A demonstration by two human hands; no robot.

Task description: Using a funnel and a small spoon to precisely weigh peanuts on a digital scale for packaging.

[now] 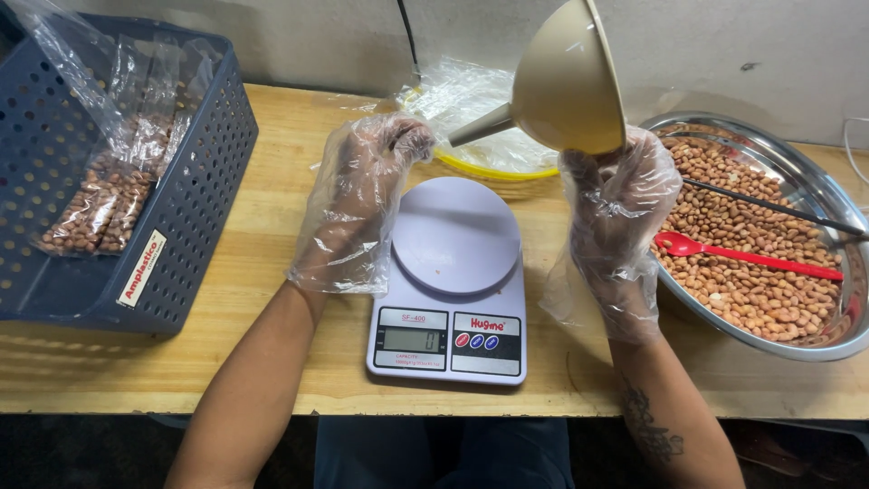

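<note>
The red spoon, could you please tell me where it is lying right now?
In the head view the red spoon lies at the right of the table, on the peanuts in the metal tray, just right of the gloved right hand holding the funnel.

The blue basket [109, 181] and steel bowl [819, 181] run past the picture's edges.

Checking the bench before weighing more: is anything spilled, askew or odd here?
Little stands out. A few small crumbs lie on the scale plate. The funnel in the right hand is tipped sideways, spout toward the left hand. Peanuts stay inside the bowl.
</note>
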